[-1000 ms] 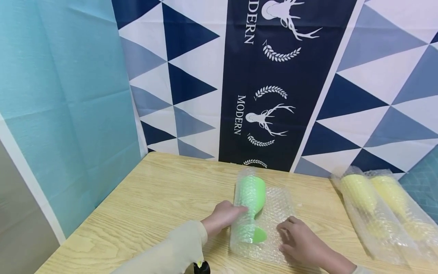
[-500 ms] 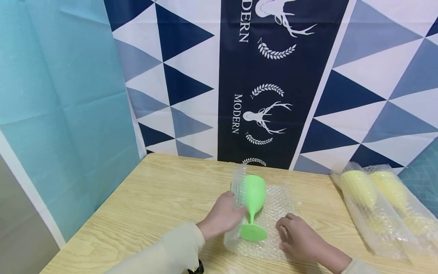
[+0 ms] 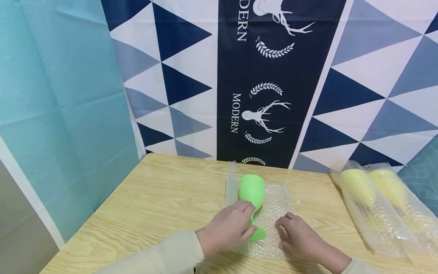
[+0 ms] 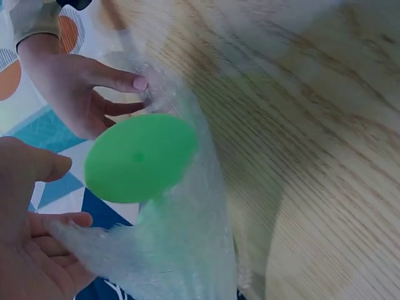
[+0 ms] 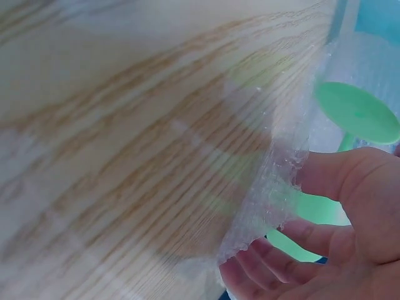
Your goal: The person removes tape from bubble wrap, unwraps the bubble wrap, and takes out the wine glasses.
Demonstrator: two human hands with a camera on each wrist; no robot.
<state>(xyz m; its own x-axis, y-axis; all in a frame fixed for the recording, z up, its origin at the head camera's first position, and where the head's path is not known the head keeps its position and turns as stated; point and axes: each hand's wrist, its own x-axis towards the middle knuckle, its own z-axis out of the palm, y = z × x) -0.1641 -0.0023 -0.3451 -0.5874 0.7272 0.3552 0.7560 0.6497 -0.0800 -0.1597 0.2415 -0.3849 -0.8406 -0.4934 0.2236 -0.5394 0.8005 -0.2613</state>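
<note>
A green plastic goblet (image 3: 252, 187) lies on its side on a sheet of bubble wrap (image 3: 273, 201), its bowl towards the back wall. Over the goblet's stem is my left hand (image 3: 230, 227), hiding part of the stem and foot. The left wrist view shows this hand's thumb and fingers apart, close to the round foot (image 4: 140, 157), with fingers at the wrap's edge. My right hand (image 3: 301, 238) pinches the right edge of the bubble wrap between thumb and fingers, seen closely in the right wrist view.
Two yellow goblets (image 3: 357, 188) wrapped in bubble wrap lie side by side at the right of the wooden table (image 3: 164, 190). A patterned cloth (image 3: 191, 76) hangs behind the table, and a turquoise cloth (image 3: 68, 95) hangs at the left.
The left flap of bubble wrap, earlier folded over the goblet, has come back off it to the left. My left hand has moved from the flap onto the goblet's stem. The right hand stays put.
</note>
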